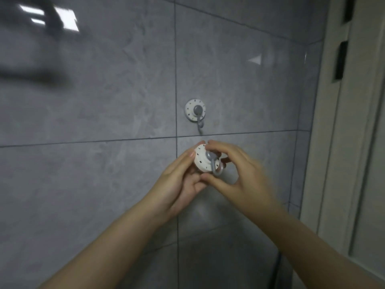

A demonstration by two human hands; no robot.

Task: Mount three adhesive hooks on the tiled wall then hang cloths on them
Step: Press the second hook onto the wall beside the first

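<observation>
**Second hook in my hands, and plenty of ways to botch it**

The second hook (pixel 206 161), a white disc with a grey hanger at its centre, sits between my two hands, held in front of the tiled wall (pixel 104 101) and, as far as I can judge, not yet stuck to it. My left hand (pixel 183 180) cups the disc from behind and below, fingers curled round its rim. My right hand (pixel 235 167) pinches it from the front, fingertip at the top edge and thumb under the grey hanger. Both hands are together, clamped on this one piece.

Just above, the first hook (pixel 195 110) is already mounted, right beside a vertical grout line (pixel 176 80).

My worries: whether the backing is peeled I cannot tell, as the disc's rear is hidden. If I press it across a grout joint, the adhesive would bridge a gap and likely let go under a damp cloth. Handling the sticky face with my fingers would weaken it. Placing it directly under the first hook would make the cloths overlap. With my grip on the hanger, I could also set it crooked. A pale door frame (pixel 343 142) stands at the right, limiting room that way.
</observation>
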